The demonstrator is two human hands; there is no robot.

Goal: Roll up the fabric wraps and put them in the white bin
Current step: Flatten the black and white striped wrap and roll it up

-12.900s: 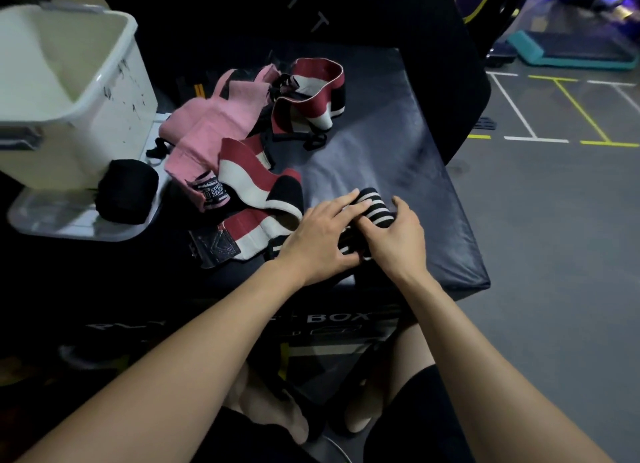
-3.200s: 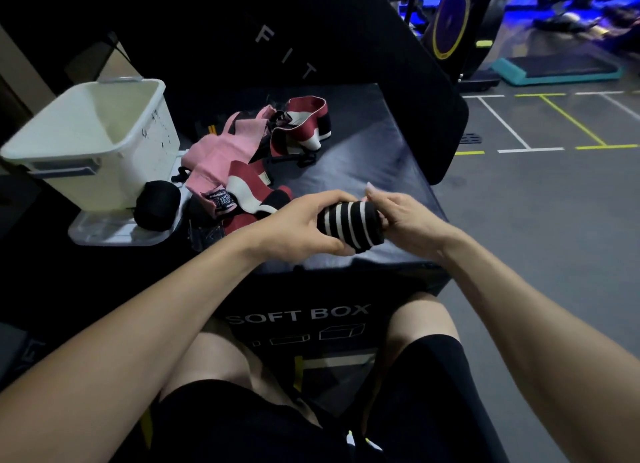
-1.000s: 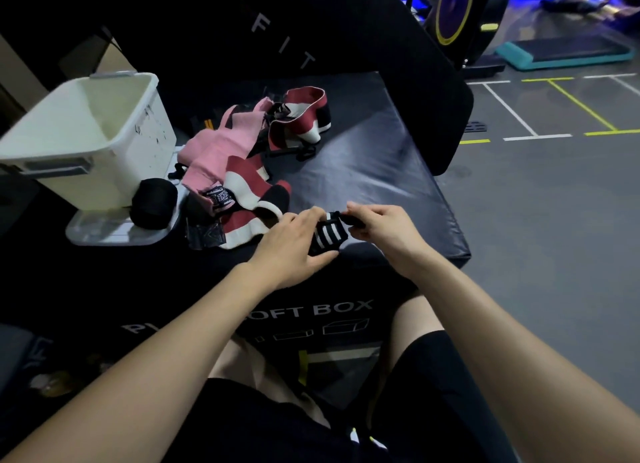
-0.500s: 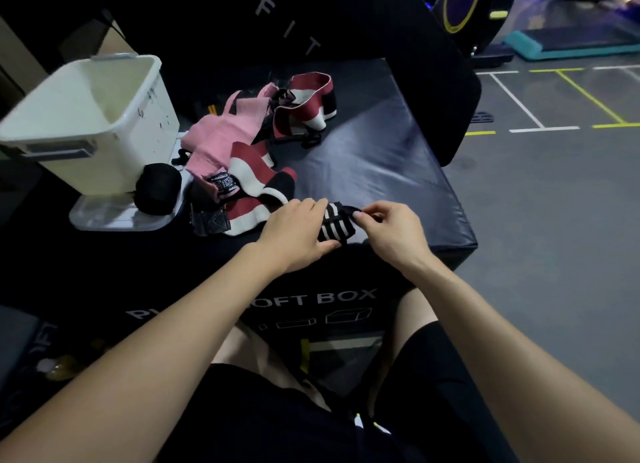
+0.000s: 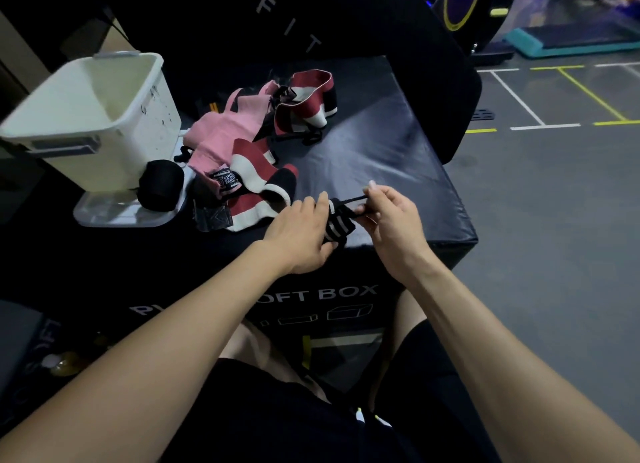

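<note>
Centre frame: left hand [image 5: 300, 235] grips striped rolled wrap [image 5: 336, 227]; right hand [image 5: 391, 220] pinches its black strap [image 5: 349, 201] taut.

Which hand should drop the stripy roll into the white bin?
Probably the left hand: it already grips the striped roll, and the white bin sits on its side.

head-worn camera, looking forward and down, close over box top [image 5: 381, 143]

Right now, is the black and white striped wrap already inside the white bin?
No, the striped wrap is gripped by the left hand on the black box, far from the white bin.
</note>
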